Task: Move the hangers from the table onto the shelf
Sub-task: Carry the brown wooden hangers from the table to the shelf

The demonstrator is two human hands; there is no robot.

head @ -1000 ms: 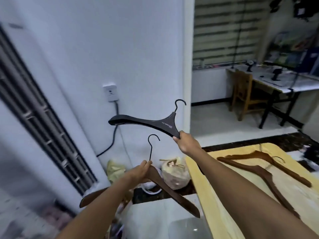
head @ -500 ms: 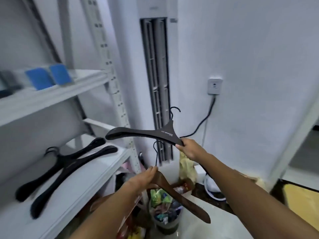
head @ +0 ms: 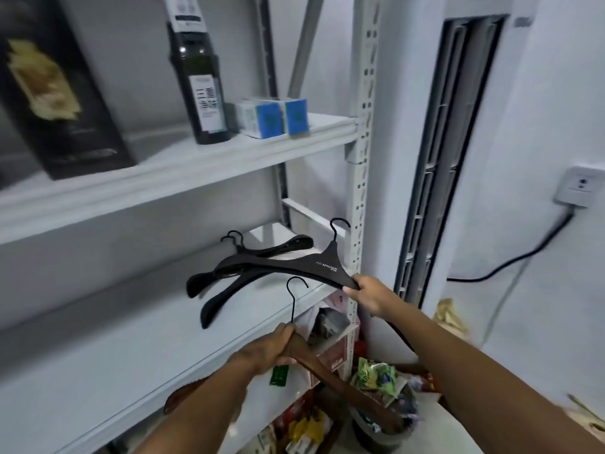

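Since the earlier frame both hands have carried their hangers up to the lower shelf (head: 98, 355). My right hand (head: 370, 294) grips one arm-end of the black hanger (head: 314, 268), held over two black hangers (head: 216, 304) lying on it. My left hand (head: 268, 348) is curled round the brown wooden hanger (head: 343, 385) at its neck, nearer, by the shelf's front edge.

You have four hangers in sight: one brown hanger (head: 327, 371) and three black ones, namely the held black hanger (head: 294, 267) and two shelf hangers (head: 196, 283) (head: 216, 303). You also see one dark bottle (head: 199, 93), one dark box (head: 55, 93), two blue-and-white cartons (head: 262, 117) (head: 296, 114), two shelf boards (head: 163, 172) (head: 114, 355) and one wall socket (head: 579, 186).
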